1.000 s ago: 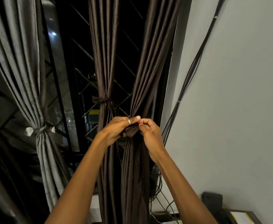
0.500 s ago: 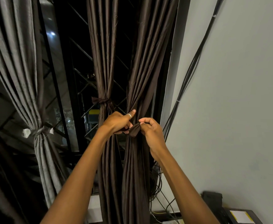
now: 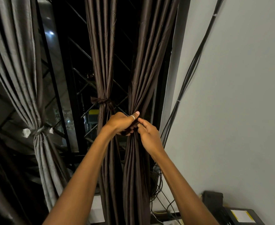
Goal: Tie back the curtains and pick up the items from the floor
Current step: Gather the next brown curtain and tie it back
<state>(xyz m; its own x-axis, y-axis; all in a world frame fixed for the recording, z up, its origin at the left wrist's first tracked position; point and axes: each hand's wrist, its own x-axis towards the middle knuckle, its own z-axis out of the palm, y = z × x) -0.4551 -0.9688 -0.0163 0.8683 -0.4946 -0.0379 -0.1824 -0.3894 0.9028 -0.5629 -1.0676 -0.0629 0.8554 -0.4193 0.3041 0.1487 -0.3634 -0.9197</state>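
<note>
The grey curtain [image 3: 39,143] at left and the middle brown curtain [image 3: 103,88] are already tied. The right brown curtain [image 3: 140,82], beside the wall [image 3: 231,111], is unfinished: the left hand [image 3: 122,123] grips its gathered folds and the right hand [image 3: 148,134] pinches fabric there. Floor items are out of view.

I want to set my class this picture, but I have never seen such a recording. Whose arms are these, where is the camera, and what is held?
There is no machine: a person wears a wide-angle camera on the head, so this one view looks forward and down along their own bare arms. The left hand, a ring on its thumb, grips the gathered dark brown pleated curtain nearest the wall; the right hand pinches the same bunch. Whether a tie band is in the fingers is hidden. Beside it hangs a second dark brown curtain, already knotted, and farther left a grey curtain, also tied. Black cables run up the pale wall.
</note>
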